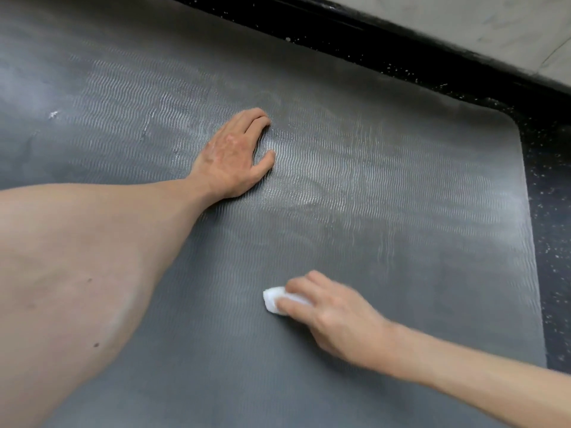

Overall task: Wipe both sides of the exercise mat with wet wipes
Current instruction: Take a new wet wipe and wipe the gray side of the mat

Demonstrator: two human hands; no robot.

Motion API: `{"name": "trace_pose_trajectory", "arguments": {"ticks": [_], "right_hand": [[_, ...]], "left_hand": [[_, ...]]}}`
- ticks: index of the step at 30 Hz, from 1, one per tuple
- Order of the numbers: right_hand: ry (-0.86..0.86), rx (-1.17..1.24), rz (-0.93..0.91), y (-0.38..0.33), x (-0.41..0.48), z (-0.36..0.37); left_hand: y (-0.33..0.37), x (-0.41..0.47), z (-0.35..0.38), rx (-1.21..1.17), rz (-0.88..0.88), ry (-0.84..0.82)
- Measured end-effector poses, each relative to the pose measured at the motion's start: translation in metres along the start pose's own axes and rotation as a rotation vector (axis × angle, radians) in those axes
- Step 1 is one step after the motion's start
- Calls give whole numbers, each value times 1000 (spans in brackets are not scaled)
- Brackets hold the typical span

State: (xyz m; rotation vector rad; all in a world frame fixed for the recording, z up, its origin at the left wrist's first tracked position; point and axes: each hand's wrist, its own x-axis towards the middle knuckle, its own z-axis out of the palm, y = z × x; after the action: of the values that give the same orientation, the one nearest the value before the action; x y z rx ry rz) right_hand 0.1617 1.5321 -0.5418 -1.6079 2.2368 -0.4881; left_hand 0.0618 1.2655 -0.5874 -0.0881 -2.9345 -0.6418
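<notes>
On the floor (550, 211), exercise mat (401, 186) lies flat. Its left hand (231, 156) rests spread, grip apart, probably pinning it. The right hand (333, 313) has its grip clamped on a folded wet wipe (275, 299), pressed to the mat.

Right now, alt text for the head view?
The right hand holds a folded white wipe against a grey ribbed mat. The left hand rests on the mat farther up. Dark speckled floor borders the mat's right edge.

wipe (273, 299) half covered, mat (401, 186) edges cropped
</notes>
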Motion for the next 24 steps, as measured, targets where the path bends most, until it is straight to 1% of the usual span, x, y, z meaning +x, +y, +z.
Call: {"name": "trace_pose_trajectory", "arguments": {"ticks": [1, 3, 5, 6, 7, 9, 10, 11, 12, 13, 15, 16, 17, 19, 21, 23, 24], "right_hand": [[23, -10, 25, 9, 6, -3], [143, -59, 148, 28, 22, -8], [221, -106, 250, 28, 26, -4], [234, -107, 251, 19, 21, 4], [226, -92, 212, 8, 13, 12], [131, -52, 54, -18, -10, 22], [68, -52, -21, -20, -17, 21], [29, -61, -57, -15, -18, 16], [33, -66, -31, -6, -15, 8], [75, -74, 45, 6, -8, 1], [208, -148, 202, 28, 5, -13], [237, -171, 242, 30, 8, -13], [247, -176, 244, 26, 7, -8], [199, -116, 177, 0, -8, 8], [105, -20, 49, -33, -29, 21], [-12, 1, -47, -41, -38, 24], [-22, -10, -49, -36, -36, 22]], "left_hand": [[0, 0, 1, 7, 1, 2], [1, 0, 2, 20, 4, 4], [3, -2, 0, 56, 11, -12], [4, -2, -2, 87, 24, -24], [6, -3, -4, 118, 48, -41], [11, -11, -10, 155, 114, -98], [14, -17, -14, 158, 152, -122], [18, -26, -16, 157, 189, -141], [23, -38, -17, 149, 218, -158], [27, -51, -17, 133, 237, -178], [37, -82, -14, 91, 250, -237], [40, -98, -13, 76, 257, -262], [42, -114, -13, 66, 270, -279], [43, -141, -15, 78, 316, -300], [43, -158, -16, 99, 358, -311], [44, -165, -15, 101, 357, -321], [44, -166, -14, 103, 352, -323]]}}
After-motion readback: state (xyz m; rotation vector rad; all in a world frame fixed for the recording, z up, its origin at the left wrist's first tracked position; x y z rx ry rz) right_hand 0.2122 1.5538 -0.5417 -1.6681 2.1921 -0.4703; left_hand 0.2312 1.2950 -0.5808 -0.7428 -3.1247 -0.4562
